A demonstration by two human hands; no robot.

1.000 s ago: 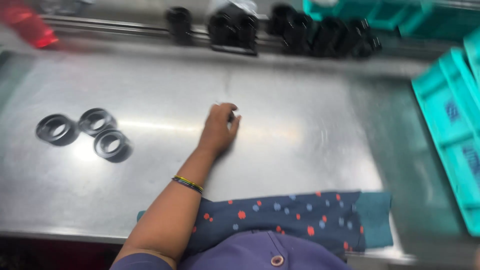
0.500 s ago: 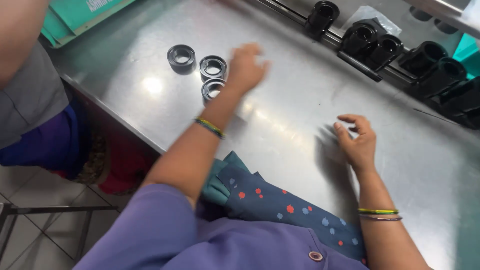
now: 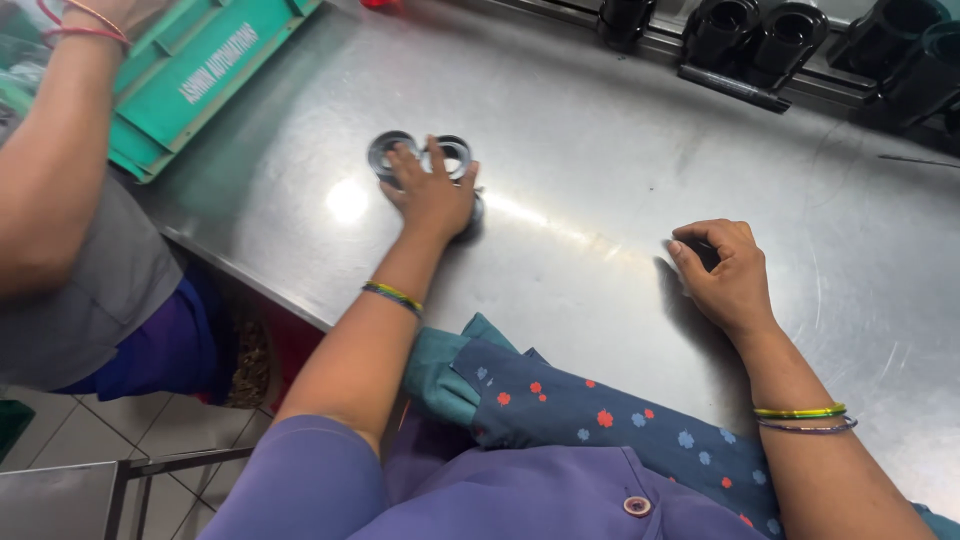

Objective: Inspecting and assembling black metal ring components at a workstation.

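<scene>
At the far left a co-worker's arm (image 3: 40,170) hangs over a green crate (image 3: 190,80), well clear of your own hands. Right of the crate, your left hand (image 3: 432,195) lies flat on the steel counter (image 3: 600,140), fingers (image 3: 437,160) spread and pressing down on a cluster of dark rings (image 3: 388,150). One ring shows left of the knuckles, a second peeks out between two fingers, and an edge of a third shows just under the heel of the hand. Nothing is pinched; the hand covers rather than grips.

The rings look like stiff, moulded or machined parts, small and probably light. On polished steel they will likely slide rather than lift, so a flat palm should drag them as a group. To pick one up, hook a fingertip through the centre hole or pinch across the rim; the outer edge looks smooth and could slip.

Further right of the rings, your right hand (image 3: 725,275) rests on the counter with fingers curled in toward the palm. Something small and dark sits under the fingertips, but you cannot tell from here what it is or whether it is truly held.

Beyond the rings, along the counter's back edge, stands a row of black cup-shaped parts (image 3: 755,40).
</scene>
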